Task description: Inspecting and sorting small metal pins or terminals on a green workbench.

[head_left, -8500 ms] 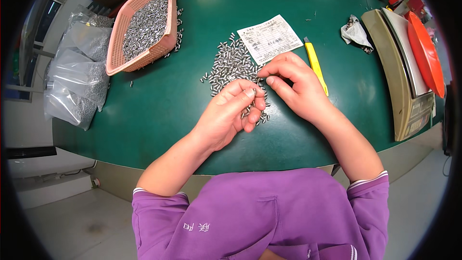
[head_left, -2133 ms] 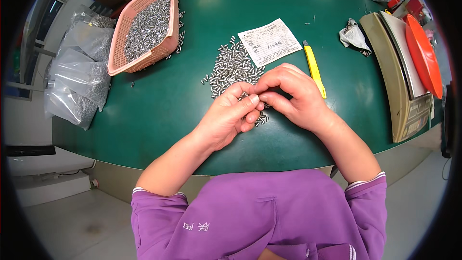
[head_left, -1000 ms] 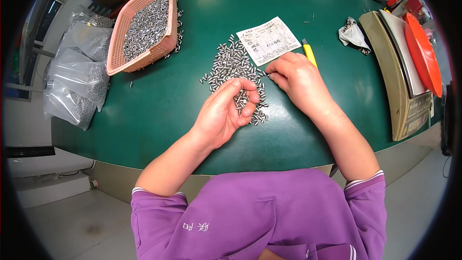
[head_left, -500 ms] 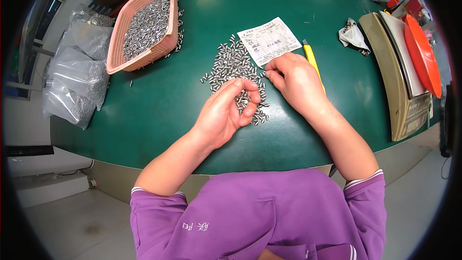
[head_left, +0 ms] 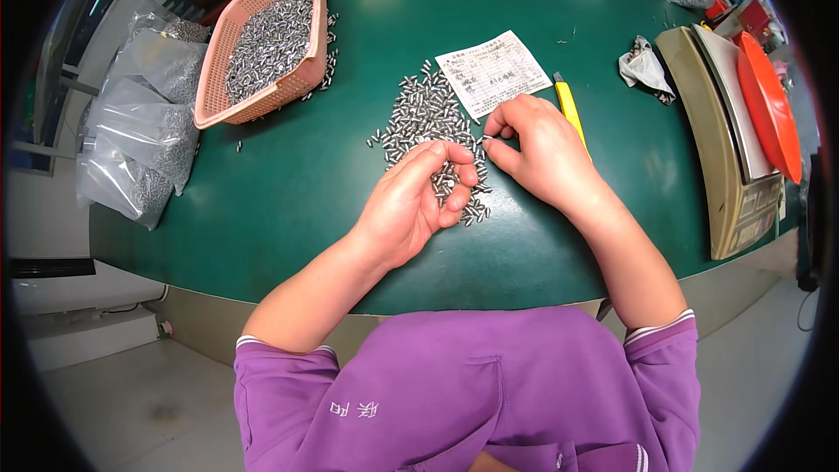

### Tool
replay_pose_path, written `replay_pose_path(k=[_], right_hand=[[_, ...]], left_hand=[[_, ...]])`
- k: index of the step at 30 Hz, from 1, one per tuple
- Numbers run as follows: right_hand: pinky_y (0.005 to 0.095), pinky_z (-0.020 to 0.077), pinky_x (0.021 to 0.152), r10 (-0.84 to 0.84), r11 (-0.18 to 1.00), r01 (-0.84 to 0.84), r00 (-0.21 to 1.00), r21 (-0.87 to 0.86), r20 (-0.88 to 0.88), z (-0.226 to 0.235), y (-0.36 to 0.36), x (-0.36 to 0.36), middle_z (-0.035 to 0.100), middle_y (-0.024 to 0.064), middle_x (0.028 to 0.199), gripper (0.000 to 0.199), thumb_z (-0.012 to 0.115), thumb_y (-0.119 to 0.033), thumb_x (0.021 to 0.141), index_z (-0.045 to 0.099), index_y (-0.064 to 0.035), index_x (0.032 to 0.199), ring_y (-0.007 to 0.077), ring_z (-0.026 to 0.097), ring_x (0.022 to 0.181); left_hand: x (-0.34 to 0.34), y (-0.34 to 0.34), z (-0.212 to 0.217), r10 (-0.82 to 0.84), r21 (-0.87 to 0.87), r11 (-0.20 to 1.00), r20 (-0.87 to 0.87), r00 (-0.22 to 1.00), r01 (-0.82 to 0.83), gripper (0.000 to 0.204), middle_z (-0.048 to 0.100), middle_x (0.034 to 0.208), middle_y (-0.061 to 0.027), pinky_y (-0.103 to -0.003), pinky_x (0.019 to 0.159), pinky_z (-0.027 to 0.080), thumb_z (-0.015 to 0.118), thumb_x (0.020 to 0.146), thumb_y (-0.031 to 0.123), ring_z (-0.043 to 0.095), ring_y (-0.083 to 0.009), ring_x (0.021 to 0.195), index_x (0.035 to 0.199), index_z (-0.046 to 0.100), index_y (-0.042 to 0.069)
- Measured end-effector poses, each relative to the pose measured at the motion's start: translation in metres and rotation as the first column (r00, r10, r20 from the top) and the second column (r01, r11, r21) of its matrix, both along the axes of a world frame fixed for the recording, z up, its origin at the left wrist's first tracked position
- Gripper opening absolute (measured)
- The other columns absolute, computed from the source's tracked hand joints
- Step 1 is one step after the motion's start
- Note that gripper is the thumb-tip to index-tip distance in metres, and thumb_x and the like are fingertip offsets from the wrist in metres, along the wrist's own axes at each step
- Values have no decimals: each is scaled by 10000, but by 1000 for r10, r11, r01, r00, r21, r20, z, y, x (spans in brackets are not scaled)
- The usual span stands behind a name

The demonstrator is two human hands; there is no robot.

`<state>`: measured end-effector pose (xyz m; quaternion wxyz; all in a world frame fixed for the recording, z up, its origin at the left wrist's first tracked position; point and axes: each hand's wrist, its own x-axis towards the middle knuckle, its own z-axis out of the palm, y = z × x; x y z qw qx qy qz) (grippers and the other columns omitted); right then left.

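A pile of small silvery metal pins [head_left: 424,114] lies on the green table. My left hand [head_left: 398,205] is cupped at the pile's near side, its fingers curled round several of the pins [head_left: 443,179]. At the pile's right edge my right hand [head_left: 542,153] has thumb and forefinger brought together on what looks like one small metal pin [head_left: 486,138]. A printed paper slip [head_left: 494,74] with handwriting lies just beyond the right hand. Beside that hand, a yellow utility knife [head_left: 570,114] rests on the table, partly hidden by it.
A pink plastic basket [head_left: 210,79] full of similar pins stands at the far left, with loose ones beside it. Clear bags [head_left: 140,140] of metal parts sit at the left edge. On the right are a crumpled wrapper [head_left: 645,70], a beige scale [head_left: 712,149] and a red dish [head_left: 767,105].
The right thumb and forefinger have shifted slightly, and a small metal pin now shows at their tips. My left hand keeps its cupped hold. The whole view has shifted slightly.
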<state>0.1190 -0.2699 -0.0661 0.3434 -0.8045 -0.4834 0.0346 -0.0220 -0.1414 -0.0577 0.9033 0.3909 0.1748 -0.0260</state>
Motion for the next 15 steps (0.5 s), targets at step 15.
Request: replay_pose_path(k=[15], right_hand=[[293,424,741,149,976,-91,942,199,-302,-1,0,-9,539,78,824,102,518,-108,854,534,-13,887,191,529,817]], left_hand=[[0,0,0,14,0,1000,-10,1000,-14,221,513,857,-50,-219,544,367,357,937,242,451,-104,656,969,480,60]])
